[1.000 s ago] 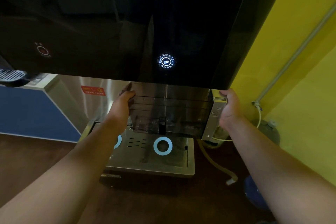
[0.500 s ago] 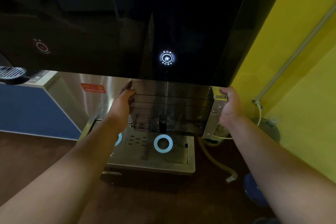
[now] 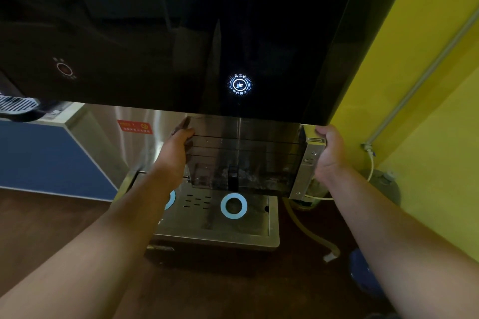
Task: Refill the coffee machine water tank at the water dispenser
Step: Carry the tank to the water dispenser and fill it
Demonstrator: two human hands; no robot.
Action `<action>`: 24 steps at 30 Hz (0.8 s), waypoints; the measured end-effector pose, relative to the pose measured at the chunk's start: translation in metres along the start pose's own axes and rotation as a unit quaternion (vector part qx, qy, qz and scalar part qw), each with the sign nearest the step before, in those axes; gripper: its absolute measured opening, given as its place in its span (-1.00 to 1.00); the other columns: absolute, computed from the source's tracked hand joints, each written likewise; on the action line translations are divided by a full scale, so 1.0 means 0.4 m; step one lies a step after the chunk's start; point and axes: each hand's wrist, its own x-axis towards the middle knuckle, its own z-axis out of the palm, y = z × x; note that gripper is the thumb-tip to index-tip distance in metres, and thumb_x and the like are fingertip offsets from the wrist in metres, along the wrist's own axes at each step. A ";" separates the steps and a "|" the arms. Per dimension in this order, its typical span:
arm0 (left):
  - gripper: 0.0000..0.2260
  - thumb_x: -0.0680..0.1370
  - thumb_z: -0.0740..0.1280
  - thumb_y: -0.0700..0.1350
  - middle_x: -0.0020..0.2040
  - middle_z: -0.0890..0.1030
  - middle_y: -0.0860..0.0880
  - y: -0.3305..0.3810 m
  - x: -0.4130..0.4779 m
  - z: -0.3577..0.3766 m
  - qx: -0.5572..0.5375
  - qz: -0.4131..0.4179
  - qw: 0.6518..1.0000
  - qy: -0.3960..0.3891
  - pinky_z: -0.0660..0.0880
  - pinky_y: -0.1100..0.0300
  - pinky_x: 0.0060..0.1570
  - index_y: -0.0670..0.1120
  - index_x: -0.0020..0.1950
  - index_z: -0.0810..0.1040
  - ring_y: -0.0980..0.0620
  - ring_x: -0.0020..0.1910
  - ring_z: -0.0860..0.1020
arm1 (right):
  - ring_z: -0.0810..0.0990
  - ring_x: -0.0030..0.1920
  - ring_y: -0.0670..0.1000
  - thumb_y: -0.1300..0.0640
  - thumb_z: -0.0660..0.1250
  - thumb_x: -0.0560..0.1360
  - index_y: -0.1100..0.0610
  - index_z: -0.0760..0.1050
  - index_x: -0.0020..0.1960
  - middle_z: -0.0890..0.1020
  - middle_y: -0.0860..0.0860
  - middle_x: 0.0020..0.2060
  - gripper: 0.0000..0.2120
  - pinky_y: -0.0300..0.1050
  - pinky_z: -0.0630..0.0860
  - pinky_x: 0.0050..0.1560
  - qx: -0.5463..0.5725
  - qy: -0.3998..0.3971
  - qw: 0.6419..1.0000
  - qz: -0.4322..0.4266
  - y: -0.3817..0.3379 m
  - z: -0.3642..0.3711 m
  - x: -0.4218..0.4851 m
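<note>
A clear, smoky water tank (image 3: 243, 155) hangs under the black glass front of the water dispenser (image 3: 181, 33), above its steel drip tray (image 3: 269, 217). My left hand (image 3: 178, 147) grips the tank's left side. My right hand (image 3: 329, 152) grips its right end, where a silver fitting is. A thin stream of water falls into the tank, and water churns at its bottom. A blue-white cup button (image 3: 239, 84) glows on the panel straight above the tank.
A dim red button (image 3: 64, 69) sits at the panel's left. Yellow wall (image 3: 414, 85) with a grey pipe (image 3: 425, 70) stands at the right. A tan hose (image 3: 311, 233) and a grey canister (image 3: 383, 186) lie beside the tray. Blue cabinet (image 3: 39, 155) is at the left.
Both hands keep the tank in the same place under the spout. The red button on the left lit up and has dimmed slightly.
</note>
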 end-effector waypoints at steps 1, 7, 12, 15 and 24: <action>-0.79 0.67 0.13 -0.18 -0.45 0.66 0.19 0.002 -0.003 0.002 -0.001 0.001 1.000 -0.001 0.50 0.41 -0.50 0.07 -0.05 0.47 0.29 -0.47 0.62 | 0.59 -0.14 0.15 -0.19 0.29 0.33 0.09 0.52 -0.18 0.59 0.11 -0.22 -0.66 0.12 0.48 -0.01 -0.004 -0.001 1.000 -0.005 -0.001 -0.001 0.000; -0.82 0.66 0.15 -0.17 -0.43 0.68 0.15 0.002 -0.001 0.002 -0.014 -0.002 1.000 0.006 0.50 0.39 -0.50 0.05 -0.03 0.48 0.24 -0.48 0.62 | 0.60 -0.24 0.09 -0.12 0.20 0.43 0.08 0.52 -0.23 0.58 0.07 -0.28 -0.71 0.01 0.50 -0.10 0.013 -0.027 1.000 -0.008 -0.007 -0.002 -0.006; -0.79 0.67 0.13 -0.17 -0.41 0.68 0.20 0.000 -0.003 0.003 -0.003 0.002 1.000 -0.004 0.52 0.41 -0.46 0.08 -0.03 0.47 0.29 -0.43 0.64 | 0.58 -0.17 0.14 -0.12 0.18 0.47 0.09 0.55 -0.21 0.58 0.11 -0.23 -0.67 0.09 0.47 -0.03 0.012 -0.043 0.999 -0.009 -0.008 -0.004 -0.011; -0.80 0.67 0.13 -0.17 -0.41 0.68 0.20 -0.001 -0.004 0.002 0.000 0.001 1.000 -0.001 0.53 0.41 -0.45 0.07 -0.03 0.47 0.29 -0.42 0.64 | 0.58 -0.18 0.14 -0.12 0.19 0.46 0.08 0.56 -0.23 0.58 0.10 -0.24 -0.68 0.09 0.46 -0.02 0.011 -0.036 0.999 -0.006 -0.012 -0.005 -0.014; -0.81 0.67 0.15 -0.15 -0.40 0.68 0.20 -0.005 -0.004 -0.003 0.005 0.000 1.000 -0.001 0.55 0.38 -0.41 0.09 -0.03 0.47 0.29 -0.41 0.64 | 0.60 -0.19 0.13 -0.13 0.21 0.45 0.06 0.54 -0.23 0.60 0.07 -0.27 -0.71 0.11 0.47 -0.02 -0.005 -0.020 1.000 -0.015 -0.010 -0.001 -0.018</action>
